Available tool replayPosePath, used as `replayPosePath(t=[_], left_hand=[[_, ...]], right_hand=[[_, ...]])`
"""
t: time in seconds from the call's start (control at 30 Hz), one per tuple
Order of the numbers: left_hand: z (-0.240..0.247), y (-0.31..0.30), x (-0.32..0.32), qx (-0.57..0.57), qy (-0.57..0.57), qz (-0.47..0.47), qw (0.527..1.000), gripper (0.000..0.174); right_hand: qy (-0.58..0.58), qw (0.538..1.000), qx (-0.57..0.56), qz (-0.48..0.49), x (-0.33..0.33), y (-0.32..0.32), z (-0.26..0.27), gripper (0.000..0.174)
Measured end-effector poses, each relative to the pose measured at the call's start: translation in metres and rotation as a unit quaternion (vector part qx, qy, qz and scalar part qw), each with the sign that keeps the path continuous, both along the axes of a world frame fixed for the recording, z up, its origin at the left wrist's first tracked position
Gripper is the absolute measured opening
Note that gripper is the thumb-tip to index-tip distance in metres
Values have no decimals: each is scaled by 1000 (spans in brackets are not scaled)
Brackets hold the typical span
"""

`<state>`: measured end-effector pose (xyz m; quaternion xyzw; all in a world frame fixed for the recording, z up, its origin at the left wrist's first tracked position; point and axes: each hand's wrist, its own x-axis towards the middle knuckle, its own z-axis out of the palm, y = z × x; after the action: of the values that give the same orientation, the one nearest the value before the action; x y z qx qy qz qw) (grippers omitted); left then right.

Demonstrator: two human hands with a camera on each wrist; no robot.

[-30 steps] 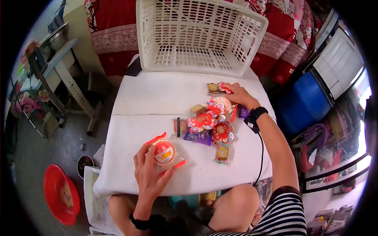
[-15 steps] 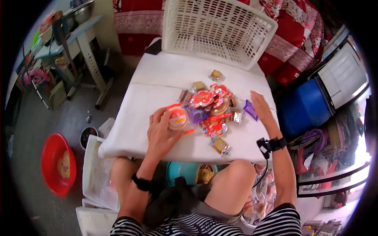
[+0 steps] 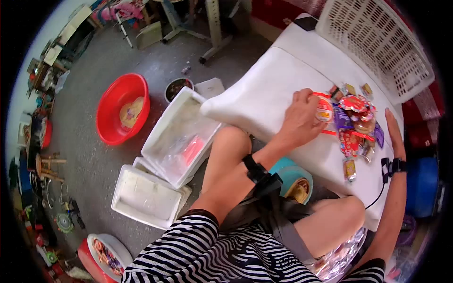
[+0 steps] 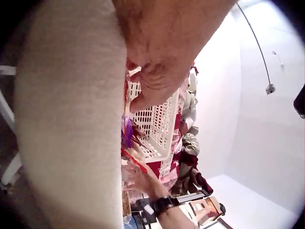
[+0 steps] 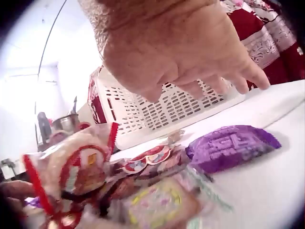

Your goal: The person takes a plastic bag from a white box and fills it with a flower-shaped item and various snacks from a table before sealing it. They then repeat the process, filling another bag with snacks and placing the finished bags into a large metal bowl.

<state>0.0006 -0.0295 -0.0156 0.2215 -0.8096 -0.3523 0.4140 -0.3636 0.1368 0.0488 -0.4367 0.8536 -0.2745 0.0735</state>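
In the head view, my left hand (image 3: 302, 118) has its fingers and thumb around the left side of a round, red-edged clear packet (image 3: 324, 111), which lies against a pile of wrapped snacks (image 3: 356, 111). My right hand (image 3: 395, 134) is at the table's right edge, fingers extended and holding nothing, beside a purple packet (image 3: 379, 135). The right wrist view shows that hand (image 5: 181, 52) above the purple packet (image 5: 231, 148), not touching it. Bent fingers of the left hand (image 4: 162, 62) show in the left wrist view; their contact with the packet is hidden there.
A white perforated basket (image 3: 377, 42) lies on its side at the table's back, near a black flat object (image 3: 306, 22). A small yellow packet (image 3: 349, 170) lies near the front. White boxes (image 3: 146, 195) and a red basin (image 3: 104, 113) are on the floor at left.
The head view has swung left. My left hand and the round packet have moved up against the pile. My right hand has left the small packets at the back and come to the pile's right side.
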Motion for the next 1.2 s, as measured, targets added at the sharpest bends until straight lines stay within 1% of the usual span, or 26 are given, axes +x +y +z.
replayPosePath(t=[0.07, 0.1, 0.27, 0.37, 0.43, 0.5, 0.53, 0.6, 0.63, 0.7, 0.73, 0.77, 0.8, 0.83, 0.9, 0.97, 1.0, 1.03, 1.07, 1.13, 1.17, 1.2], left_hand=[[3, -1, 2, 8, 20, -14, 1000, 47], [2, 0, 2, 8, 15, -4, 1000, 47], [0, 0, 0, 15, 12, -7, 1000, 46], [1, -1, 1, 9, 13, -10, 1000, 44], [2, -1, 0, 29, 12, -28, 999, 46], [2, 0, 0, 30, 10, -28, 999, 46], [2, 1, -1, 26, 32, -18, 999, 43], [3, 0, 0, 18, 56, -10, 998, 40], [3, 0, 1, 30, 42, -14, 999, 42], [4, 1, 2, 42, 32, -20, 998, 44], [4, 0, 1, 46, 33, -17, 998, 44], [4, 1, 1, 50, 34, -14, 998, 43], [3, 1, 1, 50, 37, -15, 998, 43], [1, 0, 0, 50, 34, -14, 998, 43], [0, -1, 0, 50, 32, -12, 998, 42], [-2, -1, -1, 46, 32, -7, 998, 41], [-3, -2, -2, 46, 32, -6, 998, 41], [-3, -2, -2, 42, 39, -2, 998, 40], [-4, -1, -3, 39, 46, 3, 998, 40], [-4, -1, -2, 41, 48, 1, 998, 39], [-3, -1, -1, 43, 50, 1, 998, 38], [-3, -1, -2, 42, 53, 2, 998, 38]], right_hand=[[20, 999, 25, 30, -17, -28, -5, 54], [20, 998, 35, 46, -22, -40, -9, 54], [0, 992, 72, 108, -38, -85, -26, 53], [-19, 987, 84, 135, -35, -94, -33, 52], [-31, 984, 86, 150, -29, -93, -31, 52], [-42, 982, 86, 162, -21, -88, -26, 52], [-39, 983, 83, 162, -11, -86, -15, 52], [-169, 969, 123, 133, 7, -75, 1, 54], [-166, 970, 121, 132, 9, -69, 5, 54], [-160, 960, 217, 70, 8, -58, 15, 56], [-68, 967, 236, 64, -6, -51, 10, 57], [-35, 985, 152, 79, -17, -43, 0, 49], [85, 973, 192, 98, -7, -38, 8, 44], [203, 945, 230, 116, 14, -36, 17, 41], [287, 947, 65, 129, 82, -28, 18, 43], [261, 944, 17, 202, 188, -27, 41, 52], [300, 913, 49, 271, 213, -21, 47, 56], [336, 875, 81, 339, 225, -14, 49, 60], [336, 875, 81, 339, 226, -8, 46, 60], [365, 839, 144, 376, 226, 3, 30, 59], [366, 839, 144, 376, 220, 8, 22, 59], [372, 844, 164, 350, 209, 12, 15, 58]])
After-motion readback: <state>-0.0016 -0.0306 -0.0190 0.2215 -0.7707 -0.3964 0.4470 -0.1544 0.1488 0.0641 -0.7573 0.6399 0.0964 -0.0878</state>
